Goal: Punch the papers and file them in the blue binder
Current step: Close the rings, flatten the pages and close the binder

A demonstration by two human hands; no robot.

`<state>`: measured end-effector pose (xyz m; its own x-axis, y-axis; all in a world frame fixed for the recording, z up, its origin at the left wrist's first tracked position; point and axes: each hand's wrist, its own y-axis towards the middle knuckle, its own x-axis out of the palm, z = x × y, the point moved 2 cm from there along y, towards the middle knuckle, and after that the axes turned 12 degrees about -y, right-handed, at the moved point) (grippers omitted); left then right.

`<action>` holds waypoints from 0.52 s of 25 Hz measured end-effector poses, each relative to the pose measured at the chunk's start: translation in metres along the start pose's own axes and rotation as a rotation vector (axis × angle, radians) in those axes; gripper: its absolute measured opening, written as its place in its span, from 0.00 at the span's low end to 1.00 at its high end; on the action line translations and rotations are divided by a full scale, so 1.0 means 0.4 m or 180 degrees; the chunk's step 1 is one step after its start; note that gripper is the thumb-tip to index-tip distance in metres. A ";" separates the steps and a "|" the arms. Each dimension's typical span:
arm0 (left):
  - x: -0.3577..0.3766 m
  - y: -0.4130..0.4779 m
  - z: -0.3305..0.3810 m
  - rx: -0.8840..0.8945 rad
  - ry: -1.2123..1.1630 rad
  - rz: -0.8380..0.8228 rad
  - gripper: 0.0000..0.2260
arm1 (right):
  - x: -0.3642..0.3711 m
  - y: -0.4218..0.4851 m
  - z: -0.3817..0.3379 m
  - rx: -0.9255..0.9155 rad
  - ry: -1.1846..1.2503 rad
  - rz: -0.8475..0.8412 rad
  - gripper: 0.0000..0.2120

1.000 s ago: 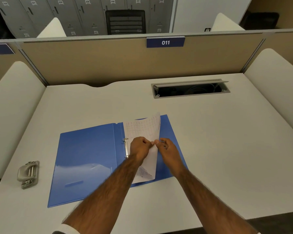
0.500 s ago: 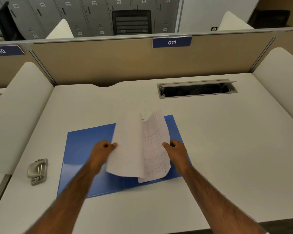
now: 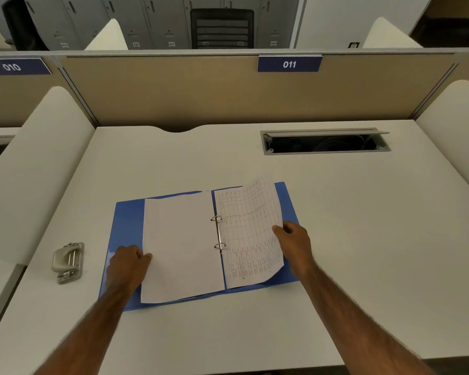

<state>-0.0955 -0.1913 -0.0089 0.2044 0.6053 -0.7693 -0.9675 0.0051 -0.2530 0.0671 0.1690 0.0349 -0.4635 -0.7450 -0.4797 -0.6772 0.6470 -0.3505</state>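
Note:
The blue binder (image 3: 125, 220) lies open on the white desk, its two metal rings (image 3: 218, 234) in the spine. A blank white sheet (image 3: 182, 247) is on the rings and lies flat over the left cover. My left hand (image 3: 127, 266) grips that sheet at its left edge. A printed sheet with a table (image 3: 251, 228) lies on the right cover, its far corner curled up. My right hand (image 3: 293, 244) holds the printed sheet at its right edge.
A grey hole punch (image 3: 67, 262) sits on the desk (image 3: 363, 239) left of the binder. An open cable hatch (image 3: 325, 142) is set into the desk at the back right. Beige partition panels and white side dividers enclose the desk.
Both hands held the sheets near the rings, then my left hand turned the top sheet over to the left and laid it flat on the left cover. My right hand kept the printed sheet's right edge.

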 end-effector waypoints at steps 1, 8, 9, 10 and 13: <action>0.002 -0.012 0.007 0.0060 0.0154 0.0080 0.13 | 0.000 -0.004 -0.002 -0.0010 0.0012 -0.0001 0.09; 0.083 -0.071 0.171 0.1003 0.0032 0.0366 0.17 | -0.001 -0.016 -0.002 -0.0231 0.0125 0.0139 0.12; 0.106 -0.088 0.229 0.1097 -0.0486 0.0132 0.13 | 0.004 -0.018 -0.005 -0.0310 0.0183 0.0105 0.14; 0.129 -0.112 0.296 0.0953 -0.1049 -0.0271 0.09 | 0.011 -0.018 -0.006 -0.0385 0.0194 0.0034 0.16; 0.199 -0.184 0.478 0.0112 -0.2163 -0.1475 0.16 | 0.042 -0.029 -0.026 -0.0613 0.0001 -0.0212 0.19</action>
<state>-0.0366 0.0086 0.0604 0.4601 0.8855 -0.0656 -0.8137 0.3909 -0.4303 0.0614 0.1472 0.0391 -0.4143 -0.7852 -0.4603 -0.8030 0.5534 -0.2211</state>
